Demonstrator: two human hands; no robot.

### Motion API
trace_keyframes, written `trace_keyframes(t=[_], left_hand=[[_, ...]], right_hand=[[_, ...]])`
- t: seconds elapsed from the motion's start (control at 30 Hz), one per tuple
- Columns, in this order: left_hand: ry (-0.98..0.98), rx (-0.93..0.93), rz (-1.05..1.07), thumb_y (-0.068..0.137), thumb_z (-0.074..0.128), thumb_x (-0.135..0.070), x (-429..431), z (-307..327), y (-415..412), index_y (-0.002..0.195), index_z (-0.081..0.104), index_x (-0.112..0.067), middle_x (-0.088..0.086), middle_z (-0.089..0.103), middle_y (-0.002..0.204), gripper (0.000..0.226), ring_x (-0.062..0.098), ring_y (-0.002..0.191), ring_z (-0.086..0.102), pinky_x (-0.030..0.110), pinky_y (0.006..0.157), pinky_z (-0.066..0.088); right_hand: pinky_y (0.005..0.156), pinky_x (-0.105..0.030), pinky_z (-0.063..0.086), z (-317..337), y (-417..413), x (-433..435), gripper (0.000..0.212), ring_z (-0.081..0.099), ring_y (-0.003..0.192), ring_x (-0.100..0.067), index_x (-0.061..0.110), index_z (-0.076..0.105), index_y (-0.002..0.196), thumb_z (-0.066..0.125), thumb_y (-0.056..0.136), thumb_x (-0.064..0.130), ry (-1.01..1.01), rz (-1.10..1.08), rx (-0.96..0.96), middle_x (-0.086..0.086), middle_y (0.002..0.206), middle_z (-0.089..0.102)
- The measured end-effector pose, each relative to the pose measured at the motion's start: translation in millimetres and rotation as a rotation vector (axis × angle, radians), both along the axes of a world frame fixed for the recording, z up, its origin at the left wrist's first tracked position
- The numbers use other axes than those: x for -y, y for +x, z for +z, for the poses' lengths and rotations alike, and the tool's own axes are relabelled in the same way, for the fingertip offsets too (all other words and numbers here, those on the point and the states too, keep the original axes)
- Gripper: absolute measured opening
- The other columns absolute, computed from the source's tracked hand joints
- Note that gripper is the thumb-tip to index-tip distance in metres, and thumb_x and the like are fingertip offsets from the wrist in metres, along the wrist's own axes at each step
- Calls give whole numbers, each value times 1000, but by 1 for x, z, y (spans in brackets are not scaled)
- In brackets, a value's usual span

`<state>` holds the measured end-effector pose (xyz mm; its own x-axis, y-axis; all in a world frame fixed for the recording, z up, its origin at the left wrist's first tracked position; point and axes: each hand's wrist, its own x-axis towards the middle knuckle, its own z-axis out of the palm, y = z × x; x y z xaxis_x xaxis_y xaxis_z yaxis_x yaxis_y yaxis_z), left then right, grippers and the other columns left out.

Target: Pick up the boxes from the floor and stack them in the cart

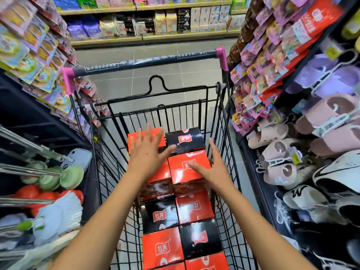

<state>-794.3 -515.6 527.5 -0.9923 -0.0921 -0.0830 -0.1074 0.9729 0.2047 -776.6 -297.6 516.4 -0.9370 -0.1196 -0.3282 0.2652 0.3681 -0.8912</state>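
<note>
A black wire shopping cart [224, 117] stands in front of me, filled with several red and black boxes stacked in two columns. A red box [183, 172] lies on top near the middle, with a black box [187, 139] beyond it and another red box [155, 139] at the far left. My left hand [148, 152] hovers open, fingers spread, over the far-left red box. My right hand [212, 168] is open too, its thumb over the middle red box and its fingers at the box's right edge. Neither hand grips anything.
The cart's handle [148, 62] with pink ends lies at the far side. Snack packets [39, 55] hang on the left, mops [48, 191] below them. Slippers [292, 152] and packets fill the right rack. Grey tiled floor [155, 78] and a shelf [148, 22] lie beyond.
</note>
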Motion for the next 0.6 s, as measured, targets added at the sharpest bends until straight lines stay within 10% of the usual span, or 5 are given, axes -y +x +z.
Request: trace_keyframes(t=[0.2, 0.3, 0.4, 0.6], left_hand=[[751, 85, 636, 67, 51, -78, 63, -11, 14, 153, 7, -19, 11, 19, 158, 113, 34, 141, 28, 53, 112, 28], [1231, 318, 728, 81, 56, -65, 66, -21, 20, 143, 38, -20, 13, 59, 130, 78, 31, 109, 64, 52, 90, 50], [1233, 294, 648, 87, 51, -59, 61, -24, 23, 110, 61, -22, 6, 75, 93, 45, 20, 75, 73, 34, 67, 56], [1111, 248, 521, 95, 43, -51, 60, -22, 30, 100, 59, -25, -2, 73, 82, 31, 15, 70, 72, 25, 59, 52]], right_hand=[[114, -42, 27, 3, -52, 19, 113, 28, 142, -25, 28, 11, 153, 72, 65, 66, 113, 42, 35, -1, 158, 23], [101, -48, 46, -6, -62, 26, 71, 59, 116, -27, 19, 50, 132, 78, 73, 46, -30, -16, 151, -9, 133, 58], [83, -42, 56, -8, -62, 27, 30, 71, 86, -21, 25, 62, 98, 79, 75, 36, -76, -37, 150, -9, 105, 72], [90, -51, 53, -9, -56, 27, 45, 68, 94, -27, 20, 60, 111, 77, 75, 40, -41, -116, 153, -5, 105, 70]])
